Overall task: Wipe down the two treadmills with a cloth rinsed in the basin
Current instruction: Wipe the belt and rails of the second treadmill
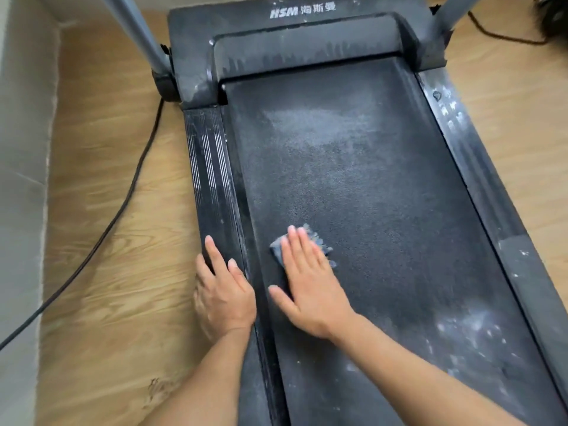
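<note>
Left hand (223,292) rests on treadmill (353,167) left side rail (212,167), fingers slightly spread; right hand (309,282), fingers straight and together, thumb out, presses grey-blue cloth (318,239) flat on belt near left edge; dust patch (319,127) beyond, mid-belt.

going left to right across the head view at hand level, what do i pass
wall → black power cable → wooden floor → left hand on the left side rail → right hand pressing the cloth → treadmill belt → right side rail
</note>
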### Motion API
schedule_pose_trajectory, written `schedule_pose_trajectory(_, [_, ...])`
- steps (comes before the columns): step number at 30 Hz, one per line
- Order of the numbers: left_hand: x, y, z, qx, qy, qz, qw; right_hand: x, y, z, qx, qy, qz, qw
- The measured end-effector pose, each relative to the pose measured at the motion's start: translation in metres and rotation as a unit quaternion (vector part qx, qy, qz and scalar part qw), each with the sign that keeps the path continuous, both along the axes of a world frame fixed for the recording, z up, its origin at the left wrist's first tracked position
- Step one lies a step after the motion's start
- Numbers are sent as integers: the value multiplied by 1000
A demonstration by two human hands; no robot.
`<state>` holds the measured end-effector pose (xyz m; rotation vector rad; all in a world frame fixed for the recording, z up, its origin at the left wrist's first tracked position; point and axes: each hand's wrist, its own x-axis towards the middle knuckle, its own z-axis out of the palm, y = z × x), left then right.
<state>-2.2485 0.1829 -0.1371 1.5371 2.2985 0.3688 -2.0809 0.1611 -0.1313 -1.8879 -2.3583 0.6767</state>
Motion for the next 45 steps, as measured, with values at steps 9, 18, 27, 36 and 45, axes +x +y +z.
schedule_pose_trajectory(9, [-2,-4,-13,33,18,8,999,112,-4,-7,20,-89,-34,995])
schedule_pose_trajectory(18, [1,-2,-11,24,16,8,1000,180,-12,2,-37,-79,-282,956])
schedule_pose_trajectory(27, [-5,-3,-15,39,20,-6,999,3,-49,2,-8,-29,135,990])
schedule_pose_trajectory(36, [-2,-3,-18,30,21,2,999,240,-64,2,-53,-99,-312,943])
schedule_pose_trajectory(45, [2,-1,-8,19,20,-7,1000,51,-58,7,-10,-11,-163,987])
